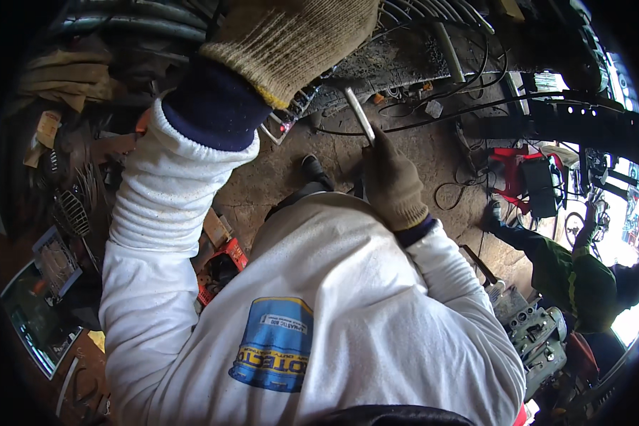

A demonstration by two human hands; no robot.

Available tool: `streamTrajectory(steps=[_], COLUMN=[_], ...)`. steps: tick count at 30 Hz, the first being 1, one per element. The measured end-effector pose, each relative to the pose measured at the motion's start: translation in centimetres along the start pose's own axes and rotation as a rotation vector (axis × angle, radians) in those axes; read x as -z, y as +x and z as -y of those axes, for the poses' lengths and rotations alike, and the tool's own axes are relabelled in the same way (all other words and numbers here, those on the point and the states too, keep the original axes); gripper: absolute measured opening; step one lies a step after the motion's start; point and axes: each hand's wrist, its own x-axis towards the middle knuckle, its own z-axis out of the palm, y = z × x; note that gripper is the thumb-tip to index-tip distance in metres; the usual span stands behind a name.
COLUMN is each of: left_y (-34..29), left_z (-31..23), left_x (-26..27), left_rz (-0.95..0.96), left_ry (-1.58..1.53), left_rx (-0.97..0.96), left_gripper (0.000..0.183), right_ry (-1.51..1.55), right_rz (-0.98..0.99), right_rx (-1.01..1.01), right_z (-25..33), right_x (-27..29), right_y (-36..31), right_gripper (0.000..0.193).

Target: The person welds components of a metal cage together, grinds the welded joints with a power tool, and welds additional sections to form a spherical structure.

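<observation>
My right hand (392, 179), in a brown knit work glove, is closed round a short pale metal bar (358, 116) that points up and away towards the dark workbench edge. My left hand (295, 44), in a tan knit glove, is raised close and large at the top. Its fingers run out of the picture, so what they hold, if anything, is hidden. Beneath its wrist a thin light metal frame corner (277, 135) shows with a small red glow beside it. Several curved metal rods (433, 11) and another pale bar (448, 53) lie on the workbench (397, 67).
Black cables (451, 195) cross the floor at the right. A red plastic chair (505, 174) stands there with a black bag. Another person (568, 273) in dark clothing is at the far right, near a metal engine part (536, 337). A red crate (233, 255) and folded sacks (67, 74) lie left.
</observation>
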Motion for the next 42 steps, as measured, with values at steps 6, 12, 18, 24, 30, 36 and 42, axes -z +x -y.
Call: streamTrajectory(steps=[6, 12, 18, 24, 30, 36, 42], left_y=[0.4, 0.5, 0.1, 0.0, 0.2, 0.9, 0.5], left_z=[-0.4, 0.2, -0.4, 1.3, 1.1, 1.2, 1.6], left_x=[0.8, 0.5, 1.3, -0.5, 0.1, -0.1, 0.2], left_rz=[0.115, 0.08, 0.009, -0.172, -0.177, -0.14, 0.005], left_ry=[-0.001, -0.128, 0.051, -0.148, -0.008, -0.19, -0.19], left_rx=[0.093, 0.102, 0.048, 0.01, -0.055, 0.03, 0.086], left_gripper=[0.03, 0.03, 0.029, 0.023, 0.019, 0.018, 0.017], right_ry=[0.112, 0.205, 0.038, 0.704, 0.834, 0.806, 1.058], right_rz=[-0.214, -0.177, -0.066, -0.228, -0.079, -0.116, -0.102], right_rx=[-0.07, -0.189, -0.209, -0.286, -0.379, -0.273, -0.327], right_z=[1.6, 2.1, 0.9, 2.0, 1.3, 0.1, 0.2], right_x=[0.8, 1.5, 0.2, 2.2, 1.9, 0.6, 2.5], right_y=[-0.2, -0.1, 0.1, 0.8, 1.2, 1.2, 1.3], right_gripper=[0.042, 0.035, 0.037, 0.033, 0.032, 0.034, 0.033])
